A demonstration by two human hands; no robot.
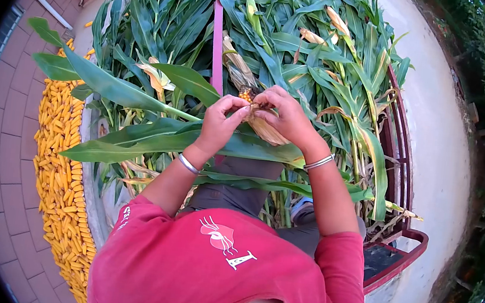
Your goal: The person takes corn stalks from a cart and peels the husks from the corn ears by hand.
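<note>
Both of my hands meet at a corn ear [246, 94] whose yellow kernels show at one end, with dry husk around it. My left hand [222, 120] pinches the husk at the ear's left side, thumb and forefinger together. On the right, my right hand [284, 116] has its fingers closed on the same dry husk [265, 131], which hangs down below the fingers. A green stalk with long leaves [121, 91] reaches out to the left from beneath my left hand.
Green corn stalks [300, 51] are heaped in front and around my legs. A pink bar [218, 36] crosses the heap. Red metal rails [399, 150] stand at the right. Husked yellow cobs [64, 162] lie piled at the left beside a tiled wall [12, 145].
</note>
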